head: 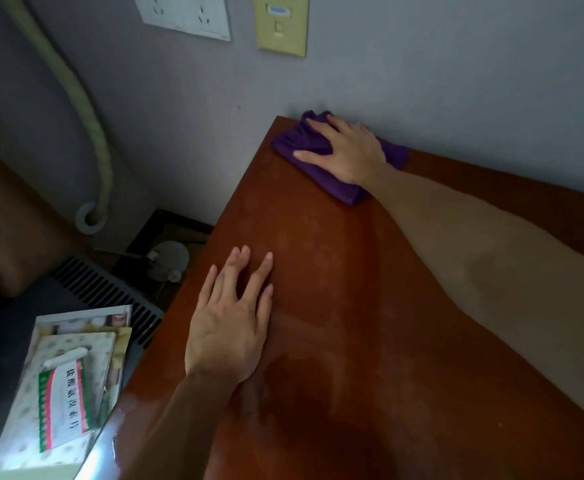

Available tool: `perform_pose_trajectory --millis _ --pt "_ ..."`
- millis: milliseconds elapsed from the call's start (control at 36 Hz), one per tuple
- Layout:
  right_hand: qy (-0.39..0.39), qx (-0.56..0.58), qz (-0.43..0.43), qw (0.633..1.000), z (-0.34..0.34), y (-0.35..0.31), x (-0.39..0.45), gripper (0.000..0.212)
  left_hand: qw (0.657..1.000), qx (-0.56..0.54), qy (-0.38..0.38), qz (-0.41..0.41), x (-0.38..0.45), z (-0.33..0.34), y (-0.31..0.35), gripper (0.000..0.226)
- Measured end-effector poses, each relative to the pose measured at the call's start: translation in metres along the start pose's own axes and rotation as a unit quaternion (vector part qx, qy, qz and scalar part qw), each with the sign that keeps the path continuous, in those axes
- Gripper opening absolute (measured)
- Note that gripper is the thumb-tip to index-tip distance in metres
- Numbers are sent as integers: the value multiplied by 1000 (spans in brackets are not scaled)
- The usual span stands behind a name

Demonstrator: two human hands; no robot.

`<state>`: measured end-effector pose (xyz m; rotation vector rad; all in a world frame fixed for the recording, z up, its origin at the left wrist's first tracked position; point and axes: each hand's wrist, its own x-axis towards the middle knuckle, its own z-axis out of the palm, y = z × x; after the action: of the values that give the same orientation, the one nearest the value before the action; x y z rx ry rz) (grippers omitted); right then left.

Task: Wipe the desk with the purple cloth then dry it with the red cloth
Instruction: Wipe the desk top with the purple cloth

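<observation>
Pressing flat on the purple cloth, the right hand sits at the far left corner of the table, right against the grey wall. Right fingers are spread wide and lie palm-down on the cloth, not curled around it; thumb points toward the table's left edge. Cloth is folded and bunched, dark purple, showing in front of the fingertips, beyond the knuckles toward the wall, and under the wrist. Its far side touches the wall. Right forearm stretches across the table from lower right.

Left hand rests palm-down on the bare wood near the table's left edge, well apart from the cloth. Left fingers are extended and slightly fanned, holding nothing. Tabletop between the two hands shows faint pale smudges; closer than the left wrist the surface looks darker and glossy, possibly wet, can't tell for sure.

Red cloth is not in view.

Off the table, left of the left hand: a white box with red-green label lying on stacked papers, a dark vented surface beyond it. Up the wall beyond the left fingers: a pale green wrapped hose running into a white wall ring, a white outlet plate, and a yellowish switch plate.
</observation>
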<state>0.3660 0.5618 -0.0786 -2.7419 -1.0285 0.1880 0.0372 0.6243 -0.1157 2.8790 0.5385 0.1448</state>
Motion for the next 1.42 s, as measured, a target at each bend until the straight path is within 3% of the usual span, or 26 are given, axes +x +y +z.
perform_pose_trajectory --millis 306,444,639,750,917,1111,1250,1417 --pt "26 -15 30 999 18 -4 -91 104 1000 -17 14 7 -1 1 -5 55" --pt "47 -9 60 997 31 4 -212 94 1000 -27 7 3 -3 0 -1 56" --pt "83 -37 109 990 40 13 -450 86 999 -26 -12 -14 -9 -8 34 52" --pt "66 -39 130 989 41 24 -500 87 997 -63 -39 26 -9 3 81 54" --pt "88 -45 81 992 28 54 -426 87 998 -19 -26 56 9 21 114 56" --pt "70 -16 100 992 11 73 -220 97 998 -1 -6 69 9 27 113 57" --pt "65 -3 70 995 0 71 -99 90 997 4 -4 71 13 27 113 57" --pt "44 -3 68 997 -7 66 -56 92 997 8 -13 79 18 28 109 58"
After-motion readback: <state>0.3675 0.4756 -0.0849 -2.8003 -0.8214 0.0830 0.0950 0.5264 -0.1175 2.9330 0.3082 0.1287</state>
